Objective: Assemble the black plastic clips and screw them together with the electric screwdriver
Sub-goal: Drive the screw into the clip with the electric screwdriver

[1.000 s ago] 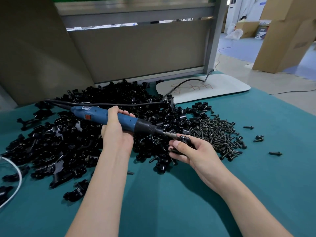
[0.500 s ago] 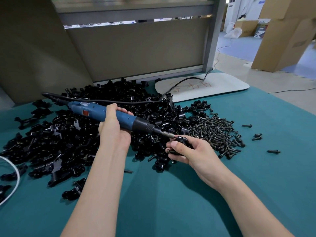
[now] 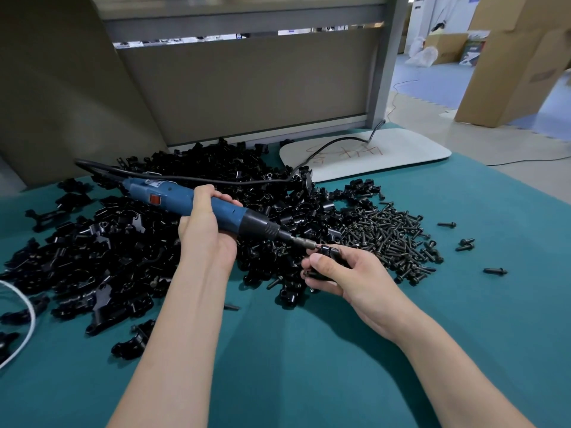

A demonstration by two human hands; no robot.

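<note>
teal table cover (image 3: 309,381): spans the whole near field and carries everything listed below.
grey partition panel (image 3: 247,88): stands upright along the far edge of the table, with a metal post at its right end.
cardboard box (image 3: 509,72): far right, on the floor beyond the table.
pile of black plastic clips (image 3: 108,257): loose parts heaped from the left edge to the centre, reaching back to the partition.
white oval board (image 3: 401,152): far right of the pile, flat, with red handwriting on it.
heap of dark screws (image 3: 392,236): just right of the clip pile, touching it.
electric screwdriver (image 3: 173,196): blue body with a red switch and black collar, tilted down to the right above the pile; its bit tip meets the held clip.
left hand (image 3: 207,236): wrapped round the middle of the screwdriver body, fingers curled over the top.
right hand (image 3: 349,273): centre right, just above the near edge of the pile, thumb and fingers clamped on one clip.
black power cord (image 3: 216,180): runs from the tool's rear, across the pile and over the white board.
white cable (image 3: 27,307): curves in at the near left edge.
held clip (image 3: 329,252): mostly hidden inside the right hand's grip, its upper end against the bit.
stray screws (image 3: 494,270): a few lying apart on the cloth, right of the heap.
</note>
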